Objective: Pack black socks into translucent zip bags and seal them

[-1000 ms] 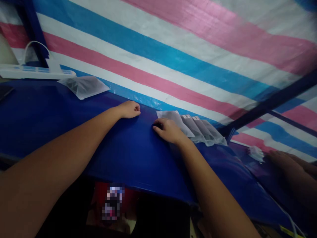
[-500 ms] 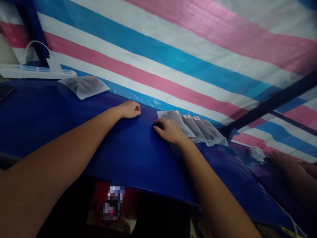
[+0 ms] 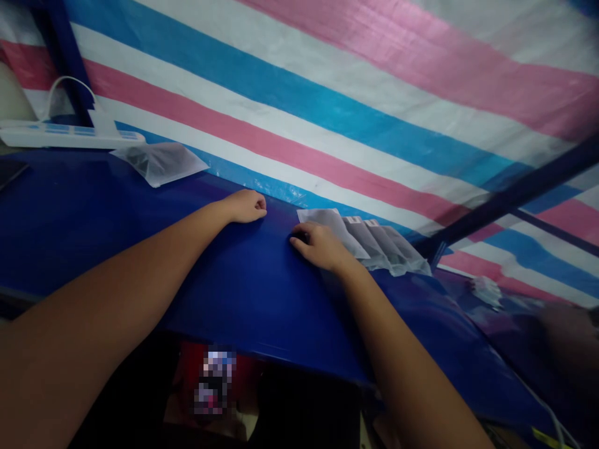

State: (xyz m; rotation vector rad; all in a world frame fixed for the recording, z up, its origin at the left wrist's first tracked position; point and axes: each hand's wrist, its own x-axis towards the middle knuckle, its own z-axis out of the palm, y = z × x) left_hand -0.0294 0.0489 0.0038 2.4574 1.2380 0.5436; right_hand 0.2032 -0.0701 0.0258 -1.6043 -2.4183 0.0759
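Note:
My left hand (image 3: pixel 248 206) rests on the blue tabletop (image 3: pixel 262 293) near its back edge, fingers curled into a loose fist with nothing visible in them. My right hand (image 3: pixel 318 245) lies on the same surface with its fingers bent and a dark gap between thumb and forefinger. No held thing shows there. Beside and behind it is a row of several overlapping frosted plastic bags (image 3: pixel 353 234), with dark contents showing through. Whether the right hand touches the nearest bag cannot be told.
Another frosted bag (image 3: pixel 161 163) lies at the back left, beside a white power strip (image 3: pixel 70 136) with a plugged-in cable. A striped plastic sheet (image 3: pixel 299 106) hangs behind the table. A blurred co-worker's hand (image 3: pixel 566 324) is at the far right, near a small whitish item (image 3: pixel 486 291).
My two hands and the bags have not visibly moved. At the far right, the co-worker's hand has moved away from the small whitish item, to the right.

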